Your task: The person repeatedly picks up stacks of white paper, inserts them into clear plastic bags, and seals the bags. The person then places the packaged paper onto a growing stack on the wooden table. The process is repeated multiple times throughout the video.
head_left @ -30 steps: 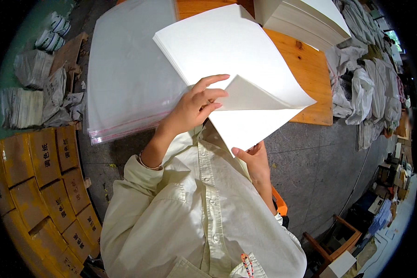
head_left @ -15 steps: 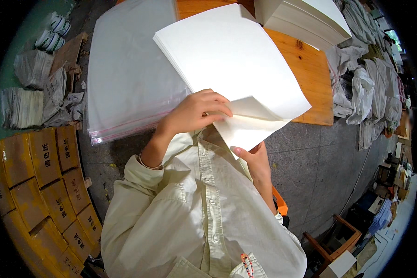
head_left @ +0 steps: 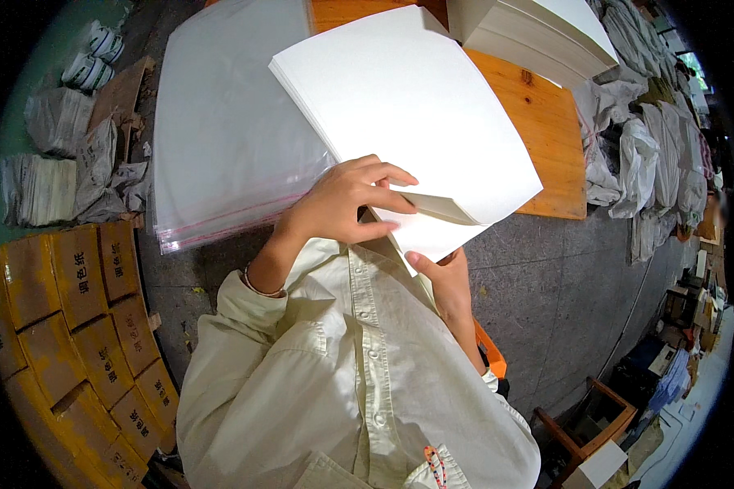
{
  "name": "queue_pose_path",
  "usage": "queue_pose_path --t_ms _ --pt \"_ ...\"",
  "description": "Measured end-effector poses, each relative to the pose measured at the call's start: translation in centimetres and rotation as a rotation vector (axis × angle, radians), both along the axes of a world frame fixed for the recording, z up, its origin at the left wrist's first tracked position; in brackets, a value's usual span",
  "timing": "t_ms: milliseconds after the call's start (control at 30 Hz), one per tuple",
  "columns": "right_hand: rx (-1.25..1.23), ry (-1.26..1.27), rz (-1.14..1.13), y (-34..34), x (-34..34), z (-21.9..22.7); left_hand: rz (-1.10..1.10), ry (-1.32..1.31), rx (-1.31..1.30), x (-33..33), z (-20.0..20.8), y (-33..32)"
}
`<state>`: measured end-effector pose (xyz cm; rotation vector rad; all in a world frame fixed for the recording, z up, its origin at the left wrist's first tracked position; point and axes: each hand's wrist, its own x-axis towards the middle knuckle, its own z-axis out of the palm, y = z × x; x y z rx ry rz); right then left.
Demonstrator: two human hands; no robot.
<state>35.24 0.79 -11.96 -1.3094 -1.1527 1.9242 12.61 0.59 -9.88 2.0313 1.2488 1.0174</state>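
Note:
A stack of large white paper sheets (head_left: 408, 98) lies askew over the table, its near corner hanging toward my body. My left hand (head_left: 338, 200) is at the stack's near left edge, with the raised edge of the upper sheets between its fingers. Its thumb sits lower, against the sheets underneath. Between the raised sheets and those below, a narrow gap shows. My right hand (head_left: 450, 285) grips the near corner, thumb on top and the other fingers hidden beneath. Left of the stack, and partly under it, lie clear plastic bags (head_left: 228, 122) with pinkish strips along their near edge.
The wooden table (head_left: 550, 138) carries a thick block of white paper (head_left: 538, 37) at the far right. Cardboard boxes (head_left: 81, 326) are stacked at lower left. Wrapped bundles (head_left: 45, 187) stand at left, pale sacks (head_left: 640, 163) at right. A wooden frame (head_left: 587, 432) is at lower right.
My left hand's fingers have spread and shifted slightly right along the sheets. The raised edge of the upper sheets has dropped lower. My right hand stays at the corner.

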Motion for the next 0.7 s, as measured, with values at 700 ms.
queue_pose_path --t_ms 700 --pt "-0.042 -0.017 0.013 -0.1 0.5 0.5 0.086 -0.080 -0.031 -0.5 -1.5 -0.1"
